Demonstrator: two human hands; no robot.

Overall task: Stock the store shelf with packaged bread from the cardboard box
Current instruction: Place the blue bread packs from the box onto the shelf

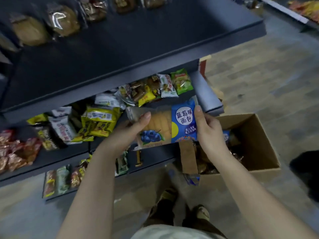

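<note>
A blue and clear pack of blueberry bread is held flat in front of the dark shelving, above the open cardboard box. My left hand grips its left end, thumb on top. My right hand grips its right end, thumb along the blue label. The box stands on the floor at the right and holds more wrapped bread; another blue pack shows behind my right hand. The middle shelf lies just behind the held pack.
The top shelf carries several brown bread packs at its back. Yellow, white and green snack packs crowd the middle shelf. A lower shelf has more small packs. My feet stand on the grey floor beside the box.
</note>
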